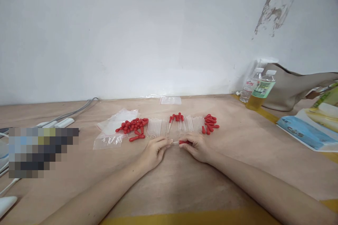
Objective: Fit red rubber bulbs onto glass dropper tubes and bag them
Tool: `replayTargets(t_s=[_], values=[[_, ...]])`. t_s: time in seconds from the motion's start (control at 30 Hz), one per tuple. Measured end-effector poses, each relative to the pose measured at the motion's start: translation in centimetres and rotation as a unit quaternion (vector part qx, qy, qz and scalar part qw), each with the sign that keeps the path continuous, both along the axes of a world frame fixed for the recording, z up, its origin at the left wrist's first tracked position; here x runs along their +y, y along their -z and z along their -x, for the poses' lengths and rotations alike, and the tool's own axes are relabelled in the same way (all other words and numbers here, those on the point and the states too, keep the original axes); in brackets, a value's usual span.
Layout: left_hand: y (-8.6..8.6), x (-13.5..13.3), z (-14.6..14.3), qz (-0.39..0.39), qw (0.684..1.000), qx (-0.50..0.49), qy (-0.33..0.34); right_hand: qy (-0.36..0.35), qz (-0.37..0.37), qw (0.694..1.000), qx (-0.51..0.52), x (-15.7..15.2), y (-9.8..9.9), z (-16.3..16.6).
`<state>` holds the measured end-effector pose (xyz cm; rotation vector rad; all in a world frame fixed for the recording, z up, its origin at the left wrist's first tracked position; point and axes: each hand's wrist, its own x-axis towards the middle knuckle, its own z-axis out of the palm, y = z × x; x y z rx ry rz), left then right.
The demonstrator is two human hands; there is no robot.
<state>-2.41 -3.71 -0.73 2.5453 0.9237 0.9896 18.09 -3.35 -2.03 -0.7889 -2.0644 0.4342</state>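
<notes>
Between my hands lies a glass dropper tube [175,143], its left part pinched in the closed fingers of my left hand [156,149]. A red rubber bulb [184,142] sits at the tube's right end, gripped by my right hand [197,147]; how far the tube goes into it is hidden. Just beyond are a left row of clear glass tubes [157,127] and a right row of tubes [194,123]. Several droppers with red bulbs fitted [177,116] lie between these rows. Loose red bulbs form a large left pile [134,125] and a smaller right pile [210,123].
Clear plastic bags [111,135] lie beside the left pile, and another small bag [170,100] is near the wall. Two bottles [260,91] and a grey bag [282,84] stand back right, behind a blue packet [303,130]. Cables and a power strip [64,123] occupy the left.
</notes>
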Motion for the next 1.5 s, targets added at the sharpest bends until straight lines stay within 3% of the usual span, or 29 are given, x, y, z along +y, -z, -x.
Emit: replayTargets(t_s=[0.67,1.1,1.2,1.3,1.5], values=[[0.5,-0.5,0.1,-0.104,0.992,0.068,0.004,-0.006,-0.073,0.99,-0.117,-0.3,-0.1,0.1],[0.5,-0.4,-0.1,-0.066,0.996,0.048,-0.023,-0.004,-0.039,0.995,-0.089,0.2,0.0,0.1],[0.3,-0.3,-0.1,-0.052,0.997,0.027,-0.04,0.01,-0.015,0.999,-0.04,0.2,0.0,0.0],[0.0,-0.3,0.0,-0.034,0.997,0.014,-0.065,0.035,0.055,0.997,0.035,0.0,-0.4,0.0],[-0.6,-0.5,0.0,-0.059,0.991,0.041,-0.115,0.031,0.204,0.961,0.186,1.1,-1.6,-0.9]])
